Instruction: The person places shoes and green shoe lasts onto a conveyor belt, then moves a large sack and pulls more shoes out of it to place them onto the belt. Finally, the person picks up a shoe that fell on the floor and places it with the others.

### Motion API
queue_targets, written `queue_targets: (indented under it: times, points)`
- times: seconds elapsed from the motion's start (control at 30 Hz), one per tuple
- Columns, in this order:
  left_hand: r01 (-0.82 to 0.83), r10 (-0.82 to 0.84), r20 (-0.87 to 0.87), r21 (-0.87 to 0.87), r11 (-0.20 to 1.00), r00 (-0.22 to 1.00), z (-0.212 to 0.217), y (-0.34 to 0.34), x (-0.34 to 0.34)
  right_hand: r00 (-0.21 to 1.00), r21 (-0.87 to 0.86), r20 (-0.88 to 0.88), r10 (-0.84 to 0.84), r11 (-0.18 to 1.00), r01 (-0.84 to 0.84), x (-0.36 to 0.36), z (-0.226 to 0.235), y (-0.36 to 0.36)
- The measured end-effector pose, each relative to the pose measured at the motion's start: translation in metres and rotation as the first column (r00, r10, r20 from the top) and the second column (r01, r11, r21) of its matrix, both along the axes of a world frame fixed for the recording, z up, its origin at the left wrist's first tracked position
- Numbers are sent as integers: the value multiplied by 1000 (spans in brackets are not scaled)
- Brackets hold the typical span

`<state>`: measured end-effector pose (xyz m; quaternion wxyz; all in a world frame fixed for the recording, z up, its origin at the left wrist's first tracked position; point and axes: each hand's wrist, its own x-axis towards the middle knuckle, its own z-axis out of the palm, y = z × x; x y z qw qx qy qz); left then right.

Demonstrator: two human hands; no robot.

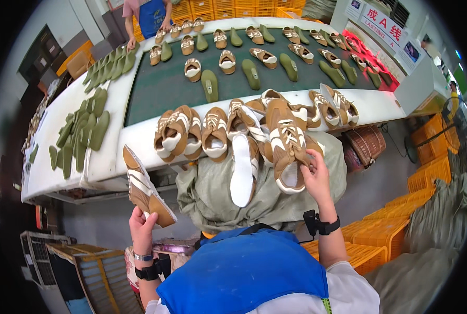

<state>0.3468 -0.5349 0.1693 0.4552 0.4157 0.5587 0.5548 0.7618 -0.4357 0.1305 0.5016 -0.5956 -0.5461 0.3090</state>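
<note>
Pinching 1 brown shoe (145, 191) in the left hand (142, 226), left of center, and the collar of a 2nd shoe (284, 123) in the right hand (316, 177), right of center. Apparently gathering shoes, likely needing a steady lift next.

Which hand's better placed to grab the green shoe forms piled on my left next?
Probably your left hand: it's nearer the green shoe forms, though it holds a brown shoe. Your right hand is farther off, holding another shoe.
</note>
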Motion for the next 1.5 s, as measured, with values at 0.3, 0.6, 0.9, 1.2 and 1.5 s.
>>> queue_targets:
  times: [0.3, 0.6, 0.9, 1.2, 1.5]
  points:
    - [-14, 18, -356, 16, 1000, 934, 20, 98, -96, 935, -87, -237, 264, 953, -291, -133, 21, 39]
    - [-45, 14, -623, -34, 998, 782, -52, 191, -301, 869, -6, 293, 399, 909, -416, -451, -40, 164]
    - [130, -275, -884, -243, 961, 378, -124, 222, -375, 922, -43, 386, 27, 999, -11, -454, -23, 147]
    - [341, -387, -909, -319, 885, 154, -143, 244, -365, 463, 15, 626, -628, 603, 798, -202, -147, -3]
    - [107, -89, -187, 88, 990, 978, -40, 298, -386, 899, -199, -247, -362, 927, 318, -242, -22, 31]
